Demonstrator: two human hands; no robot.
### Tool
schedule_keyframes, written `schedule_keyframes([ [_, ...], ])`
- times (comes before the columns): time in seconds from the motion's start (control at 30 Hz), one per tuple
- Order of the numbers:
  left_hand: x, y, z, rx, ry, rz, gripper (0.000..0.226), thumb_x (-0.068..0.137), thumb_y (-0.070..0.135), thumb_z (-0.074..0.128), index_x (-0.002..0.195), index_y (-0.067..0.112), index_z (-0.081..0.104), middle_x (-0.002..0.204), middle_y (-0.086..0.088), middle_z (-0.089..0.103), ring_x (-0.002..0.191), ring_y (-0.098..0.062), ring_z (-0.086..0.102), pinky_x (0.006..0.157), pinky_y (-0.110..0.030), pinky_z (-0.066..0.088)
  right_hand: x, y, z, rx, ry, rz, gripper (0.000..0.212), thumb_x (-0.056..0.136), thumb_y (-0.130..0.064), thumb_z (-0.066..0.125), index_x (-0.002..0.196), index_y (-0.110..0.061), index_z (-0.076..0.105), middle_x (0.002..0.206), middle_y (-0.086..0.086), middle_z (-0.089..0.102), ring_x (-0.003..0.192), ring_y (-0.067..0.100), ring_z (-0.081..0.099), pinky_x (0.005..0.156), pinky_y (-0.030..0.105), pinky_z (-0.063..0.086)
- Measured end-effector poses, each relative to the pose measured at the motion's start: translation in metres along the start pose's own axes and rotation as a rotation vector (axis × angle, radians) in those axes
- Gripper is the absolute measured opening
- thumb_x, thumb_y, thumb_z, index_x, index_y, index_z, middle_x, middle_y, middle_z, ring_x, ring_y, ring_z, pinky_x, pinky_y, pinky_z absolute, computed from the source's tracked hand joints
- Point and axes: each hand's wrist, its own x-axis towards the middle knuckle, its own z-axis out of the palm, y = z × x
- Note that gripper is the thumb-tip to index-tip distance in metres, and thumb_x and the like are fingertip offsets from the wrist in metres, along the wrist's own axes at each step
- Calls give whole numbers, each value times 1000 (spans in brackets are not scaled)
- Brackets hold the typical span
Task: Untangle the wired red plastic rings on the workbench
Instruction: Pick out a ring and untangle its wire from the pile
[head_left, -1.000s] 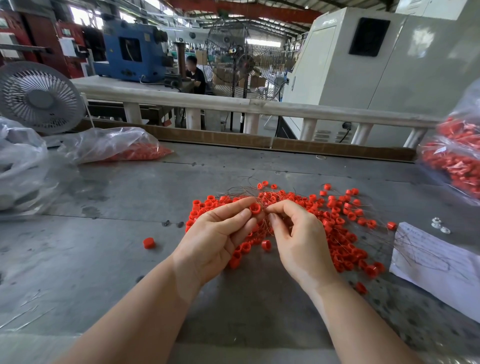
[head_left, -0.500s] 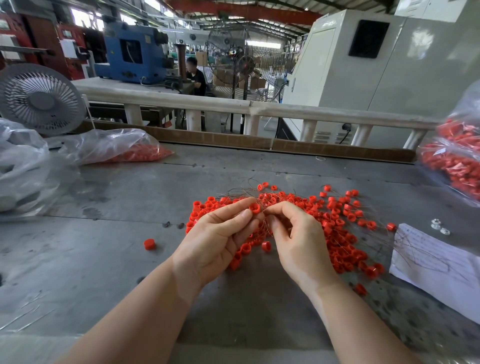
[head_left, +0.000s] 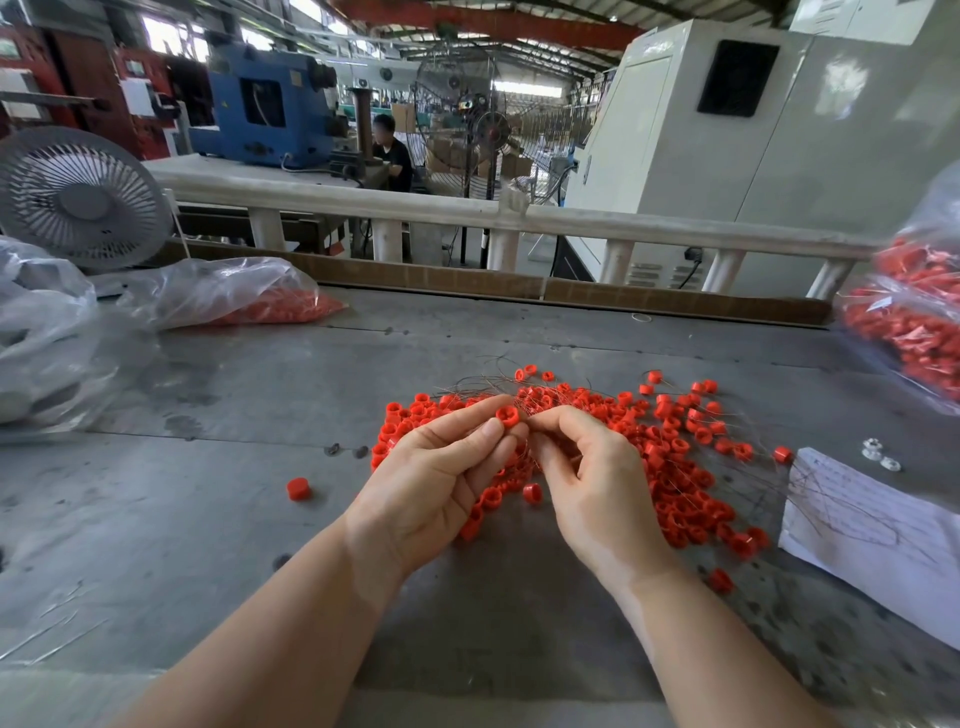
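The left hand (head_left: 441, 483) pinches one red ring (head_left: 507, 415) while the right hand (head_left: 592, 483) pinches thin wire above the tangled pile (head_left: 670, 467).

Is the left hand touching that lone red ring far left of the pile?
Apart. The head view shows bare workbench between the left hand and the lone red ring.

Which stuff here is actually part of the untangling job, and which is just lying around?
In the job:
- left hand, pinching one red ring
- right hand, pinching at the wires
- tangled pile of wired red rings

Lying about:
- lone red cap
- bagged red parts, far left and right
- paper sheet
- white nuts
- desk fan
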Motion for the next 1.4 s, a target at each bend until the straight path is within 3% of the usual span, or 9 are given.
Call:
schedule_keyframes([
  [0.27,-1,1,-1,-42,36,20,24,67,-2,57,79,4,77,87,-15,73,79,-18,72,60,-17,56,0,-1,1,-30,-21,-60,20,85,2,62,97,-11,72,88,-3,67,82,7,61,78,20,48],
  [0.57,-3,0,3,-58,12,7,22,67,-2,57,76,3,76,85,-17,72,77,-19,72,61,-18,57,0,-2,0,102,-71,60,11,84,-6,68,82,-17,71,70,-13,68,68,0,62,67,17,50],
  [0.77,-3,0,3,-38,19,19,21,67,-1,58,75,4,76,81,-15,72,75,-17,72,62,-18,57,-1,-3,0,131,-94,81,14,83,-6,69,80,-20,71,68,-15,67,67,-5,62,66,10,47],
  [1.4,-2,0,1,-65,51,-16,21,66,0,59,75,5,77,81,-13,73,74,-16,72,59,-17,56,-1,-3,1,121,-101,85,11,82,-6,70,82,-18,72,71,-12,69,68,-2,63,67,12,48],
])
